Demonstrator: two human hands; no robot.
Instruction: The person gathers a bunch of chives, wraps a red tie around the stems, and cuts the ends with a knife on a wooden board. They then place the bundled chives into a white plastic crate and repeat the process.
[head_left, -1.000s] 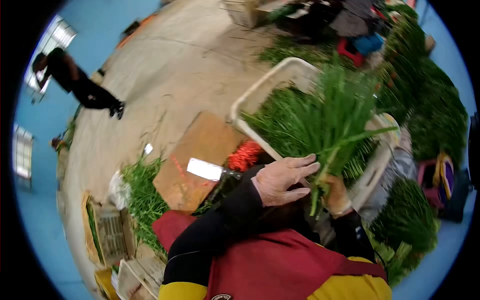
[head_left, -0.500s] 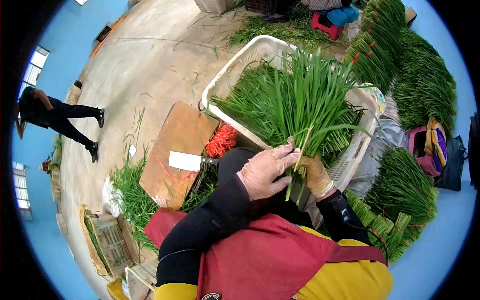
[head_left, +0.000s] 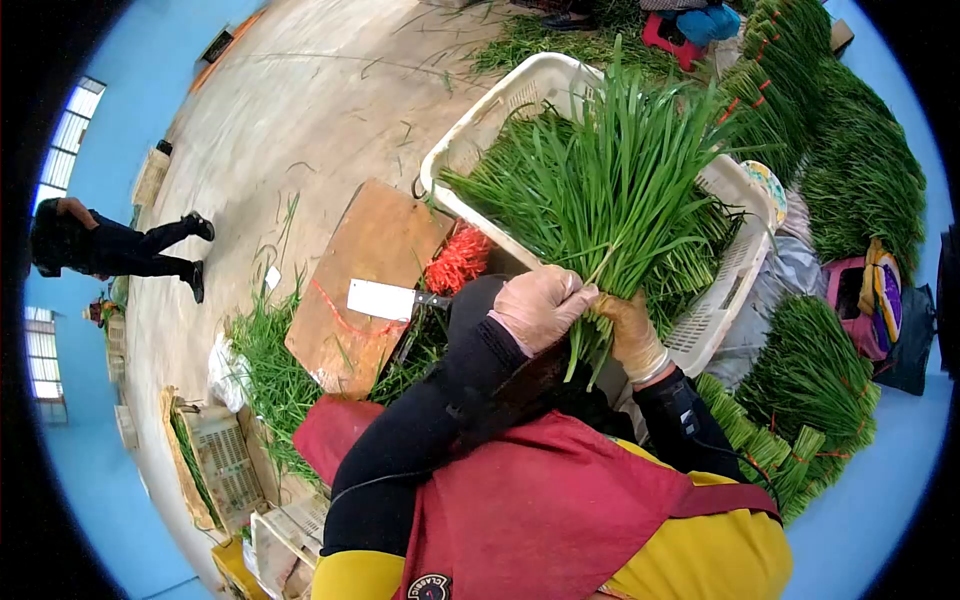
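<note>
Both my hands wear thin pale gloves and meet at the lower stems of a bunch of long green leaves [head_left: 625, 190]. My right hand [head_left: 638, 335] is wrapped round the stems from the right. My left hand [head_left: 540, 308] is closed, its thumb and fingers pinched at a pale stem on the bunch's left side. The bunch fans upward over a white plastic crate [head_left: 460, 150] holding more loose greens. A cleaver [head_left: 380, 299] lies on a brown board [head_left: 375, 245] to the left, beside red ties [head_left: 459, 258].
Tied green bundles [head_left: 810, 360] are stacked at the right near a pink stool [head_left: 850, 300]. Loose greens [head_left: 265, 370] lie on the floor at left, with an empty-looking crate [head_left: 225, 460] below. A person in dark clothes [head_left: 120, 245] stands far left.
My left hand has closed from spread fingers into a pinch by the stems. The view has shifted slightly, and the person at far left has changed leg position.
</note>
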